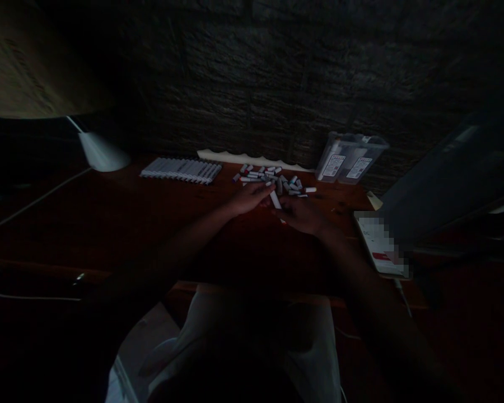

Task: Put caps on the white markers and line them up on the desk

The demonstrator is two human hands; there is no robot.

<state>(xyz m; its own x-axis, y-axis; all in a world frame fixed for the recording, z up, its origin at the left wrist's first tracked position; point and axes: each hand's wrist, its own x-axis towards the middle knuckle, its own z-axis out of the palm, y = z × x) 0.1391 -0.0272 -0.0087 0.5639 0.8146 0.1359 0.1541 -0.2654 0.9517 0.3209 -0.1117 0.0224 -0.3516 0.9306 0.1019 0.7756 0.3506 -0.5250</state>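
Note:
Between my two hands, above the dark wooden table, is a white marker held at a slant. My left hand grips its upper end, with the thumb along it. The lower part lies in the closed fingers of my right hand; a bit of red shows just below them. Behind the hands is a loose pile of marker caps, mostly white and grey with some coloured ends. Left of the pile, several markers lie side by side in a neat row. Dim light hides the fingertips.
A clear plastic container with labels stands at the back right against the brick wall. At the right edge lies a white tablet-like item with a cable. A lamp stands at the left, its cord crossing the table.

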